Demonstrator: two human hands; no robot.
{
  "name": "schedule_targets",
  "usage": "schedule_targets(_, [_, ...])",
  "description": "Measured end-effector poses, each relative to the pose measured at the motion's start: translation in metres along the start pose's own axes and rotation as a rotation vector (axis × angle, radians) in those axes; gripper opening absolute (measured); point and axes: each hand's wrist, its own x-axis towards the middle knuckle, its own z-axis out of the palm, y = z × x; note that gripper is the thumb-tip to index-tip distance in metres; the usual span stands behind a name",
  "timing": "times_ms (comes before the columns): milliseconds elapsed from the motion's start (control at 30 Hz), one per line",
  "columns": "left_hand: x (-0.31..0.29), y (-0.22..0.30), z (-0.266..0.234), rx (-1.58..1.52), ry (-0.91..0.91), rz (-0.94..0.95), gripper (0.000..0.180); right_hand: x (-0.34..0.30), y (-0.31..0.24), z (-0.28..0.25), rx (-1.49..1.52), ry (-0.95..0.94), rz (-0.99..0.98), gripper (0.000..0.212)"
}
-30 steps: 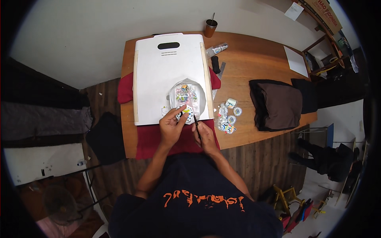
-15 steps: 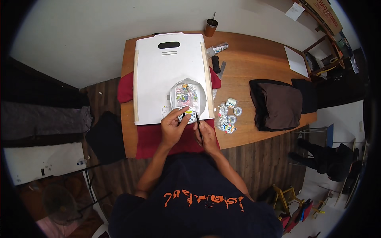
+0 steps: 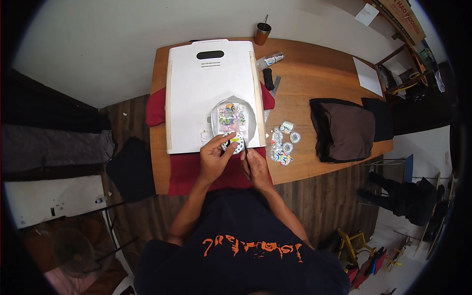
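Observation:
My left hand (image 3: 214, 160) pinches a round white sticker-like piece (image 3: 239, 146) with a dotted rim and a green-and-black middle, over the near edge of the white board (image 3: 189, 93). Its thumb and fingers lie across the piece's left side. In my right hand (image 3: 256, 169) is a slim black pen-like tool (image 3: 247, 158); its tip points up at the piece's right edge. I cannot make out exactly what kind of tool it is. Just beyond both hands, a roundish whitish liner (image 3: 252, 118) sits on the board with colourful printed pieces (image 3: 231, 115) in it.
Right of the board lie small printed rolls and stickers (image 3: 286, 140), a ruler (image 3: 276, 86), a black bundle (image 3: 267, 78) and a clear tube (image 3: 270, 61). A brown cup (image 3: 262, 34) stands at the back. Folded dark cloth (image 3: 344, 130) rests farther right; red fabric (image 3: 201, 177) shows under the board.
Hardly anything differs. Both hands keep their hold, and the tool's tip stays at the right edge of the round piece.

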Motion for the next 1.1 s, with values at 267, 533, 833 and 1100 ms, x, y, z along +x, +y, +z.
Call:
schedule_targets(267, [0.001,-0.002,-0.004,-0.008,-0.03,-0.024,0.031,0.0,-0.003,-0.001,0.011,-0.006,0.004,0.034])
schedule_targets(533, [0.004,0.002,-0.003,-0.079,-0.073,-0.063,0.035,-0.002,-0.007,-0.001,-0.016,-0.001,0.01,0.035])
schedule_targets(833, [0.005,0.002,-0.005,-0.071,-0.097,-0.052,0.036,-0.002,-0.011,-0.001,-0.025,-0.005,0.019,0.034])
schedule_targets(1100, [0.007,0.008,-0.005,-0.056,-0.118,-0.031,0.036,-0.002,-0.01,-0.003,-0.013,-0.016,0.01,0.032])
